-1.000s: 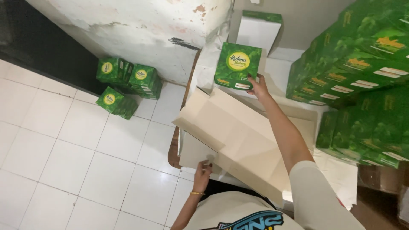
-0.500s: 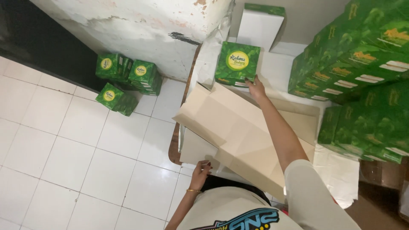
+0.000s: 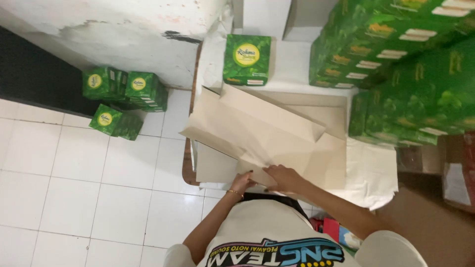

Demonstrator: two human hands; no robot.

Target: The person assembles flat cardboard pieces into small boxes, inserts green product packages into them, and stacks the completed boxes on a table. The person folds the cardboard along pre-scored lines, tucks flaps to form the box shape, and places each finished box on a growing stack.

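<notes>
A stack of beige paper sheets [image 3: 269, 131] lies on the white-covered table [image 3: 368, 173]. My left hand [image 3: 242, 182] pinches the near left edge of the sheets. My right hand [image 3: 284, 177] rests just beside it on the near edge of the top sheet, fingers closed on the paper. A green box with a round yellow label [image 3: 247, 60] stands upright at the far side of the sheets, no hand on it.
Tall stacks of green boxes [image 3: 405, 64] fill the right side of the table. Three more green boxes [image 3: 121, 96] sit on the white tiled floor by the wall at left. A red item [image 3: 330, 228] lies near my right arm.
My right hand has let go of the green box at the far side and come back to the near edge of the paper. The box now stands alone.
</notes>
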